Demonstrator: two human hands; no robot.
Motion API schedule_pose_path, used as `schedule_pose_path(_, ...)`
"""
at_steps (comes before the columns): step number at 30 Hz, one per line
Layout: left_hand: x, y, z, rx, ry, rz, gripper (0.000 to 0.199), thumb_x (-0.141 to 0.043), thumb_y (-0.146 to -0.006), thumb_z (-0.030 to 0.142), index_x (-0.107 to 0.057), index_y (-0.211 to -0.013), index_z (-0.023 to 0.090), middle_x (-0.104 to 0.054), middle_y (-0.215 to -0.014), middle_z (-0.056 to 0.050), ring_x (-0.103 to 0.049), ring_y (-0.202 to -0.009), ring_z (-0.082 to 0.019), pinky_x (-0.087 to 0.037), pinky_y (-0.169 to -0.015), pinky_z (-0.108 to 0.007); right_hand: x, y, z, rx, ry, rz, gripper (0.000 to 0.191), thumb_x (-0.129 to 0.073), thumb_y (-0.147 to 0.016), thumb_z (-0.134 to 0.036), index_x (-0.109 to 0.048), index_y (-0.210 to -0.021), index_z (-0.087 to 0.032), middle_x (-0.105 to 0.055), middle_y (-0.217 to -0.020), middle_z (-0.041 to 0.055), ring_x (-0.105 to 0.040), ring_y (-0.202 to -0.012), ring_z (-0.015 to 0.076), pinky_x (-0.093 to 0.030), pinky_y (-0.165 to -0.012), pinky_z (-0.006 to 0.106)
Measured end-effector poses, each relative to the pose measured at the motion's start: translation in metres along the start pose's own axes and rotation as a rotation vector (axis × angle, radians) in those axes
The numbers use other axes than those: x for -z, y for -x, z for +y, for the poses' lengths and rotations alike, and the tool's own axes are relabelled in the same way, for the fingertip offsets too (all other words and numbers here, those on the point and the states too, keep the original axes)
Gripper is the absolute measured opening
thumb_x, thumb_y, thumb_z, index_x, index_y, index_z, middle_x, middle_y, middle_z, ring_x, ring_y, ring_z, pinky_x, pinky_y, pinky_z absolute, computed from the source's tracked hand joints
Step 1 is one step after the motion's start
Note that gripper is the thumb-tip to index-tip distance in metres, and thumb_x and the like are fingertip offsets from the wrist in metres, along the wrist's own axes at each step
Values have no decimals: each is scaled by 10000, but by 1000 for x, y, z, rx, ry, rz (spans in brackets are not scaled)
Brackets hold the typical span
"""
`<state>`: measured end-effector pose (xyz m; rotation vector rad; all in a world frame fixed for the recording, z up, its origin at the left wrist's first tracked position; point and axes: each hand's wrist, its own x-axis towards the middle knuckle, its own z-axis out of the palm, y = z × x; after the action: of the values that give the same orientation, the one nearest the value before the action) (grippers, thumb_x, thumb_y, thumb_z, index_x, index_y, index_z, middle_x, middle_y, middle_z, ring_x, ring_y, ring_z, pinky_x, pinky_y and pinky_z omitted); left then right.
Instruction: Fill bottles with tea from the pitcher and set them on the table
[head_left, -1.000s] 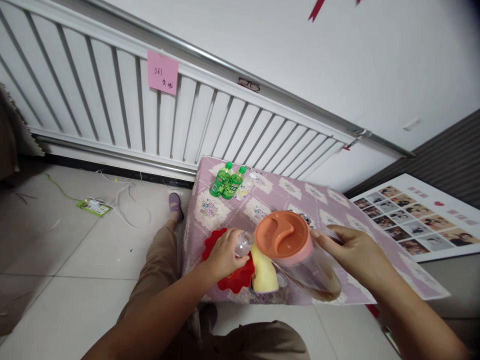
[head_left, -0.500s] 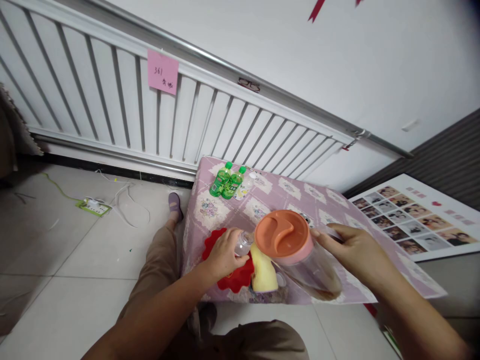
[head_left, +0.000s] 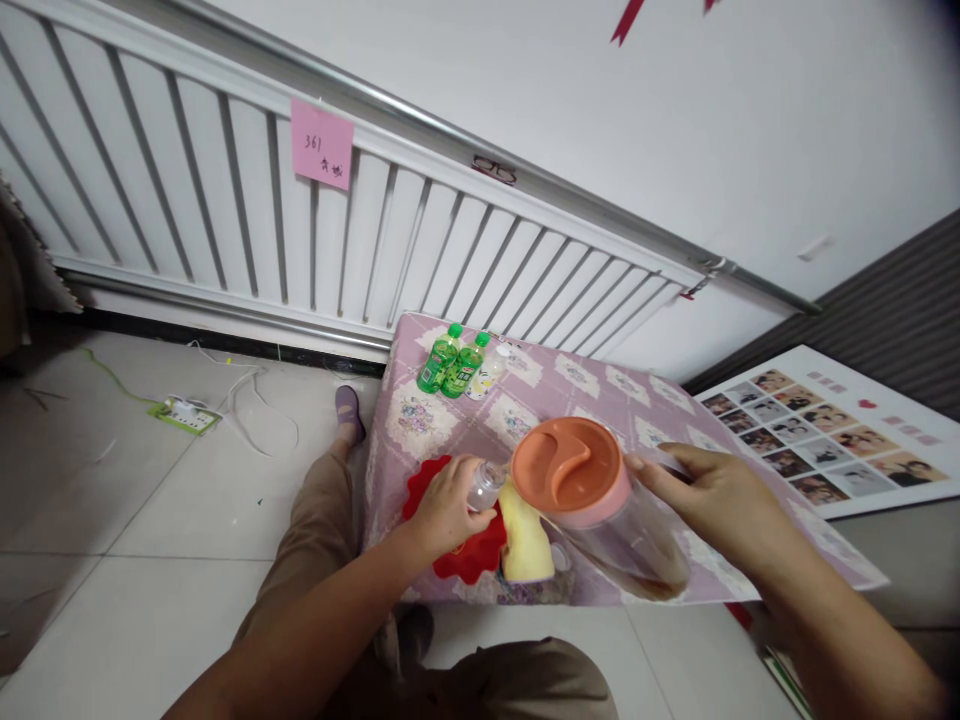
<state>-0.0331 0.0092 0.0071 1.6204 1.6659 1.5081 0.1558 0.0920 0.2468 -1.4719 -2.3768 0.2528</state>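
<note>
Right hand [head_left: 701, 492]: gripping the pitcher [head_left: 631, 555] by its handle, fingers closed, above the near side of the counter [head_left: 480, 435].
Left hand [head_left: 452, 510]: closing around the small clear bottle [head_left: 486, 486], its open mouth showing beside the pitcher's rim.
Pitcher: leaning with its orange lid [head_left: 574, 465] toward the small clear bottle, brown liquid lying at the clear base; whether any is flowing appears impossible to tell from this angle.
Near side: a red scalloped dish [head_left: 471, 555] is showing partly beneath the left hand, with a yellow item [head_left: 527, 540] lying just right of it.
Far left corner: two green bottles [head_left: 451, 366] are standing close together, a pale patterned bottle [head_left: 491, 372] standing just right of them on the floral cloth.
Wall: a pink note [head_left: 321, 143] marked 361 is hanging on the white radiator [head_left: 247, 200], while glasses [head_left: 494, 170] are resting on top.
Right: a photo board [head_left: 829, 430] is leaning beyond the counter.
Floor at left: a green power strip [head_left: 184, 413] is lying among loose cords.
</note>
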Motion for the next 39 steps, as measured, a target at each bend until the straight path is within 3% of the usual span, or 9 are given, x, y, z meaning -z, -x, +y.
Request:
schedule_pose_path(3,1,0,0,6,5,-2,630,-753,-703,159,-460,-1256,237,-583,-1254,-96,-553,-1221,-297,-479,-1048,-480,4,0,0,-61,11,-99,491,-606,-729,-646,-646,-637,-165,-500,-570,-8,-447,-553,143,-349,-466,243)
schedule_pose_path(24,1,1,-4,24,-20,8,648,-741,-707,144,-445,-1274,250,-580,-1272,-93,-558,-1239,-299,-491,-1056,-486,8,-1,-6,-83,-63,-113,486,-632,-710,-635,-688,-685,-153,-573,-599,20,-502,-587,171,-379,-497,257)
schedule_pose_path(39,1,1,-4,29,-19,3,644,-748,-706,152,-444,-1267,248,-578,-1263,-92,-561,-1236,-297,-508,-1040,-481,10,-1,-8,-96,19,-105,526,-591,-706,-696,-592,-617,-178,-428,-560,-27,-379,-555,124,-294,-486,249)
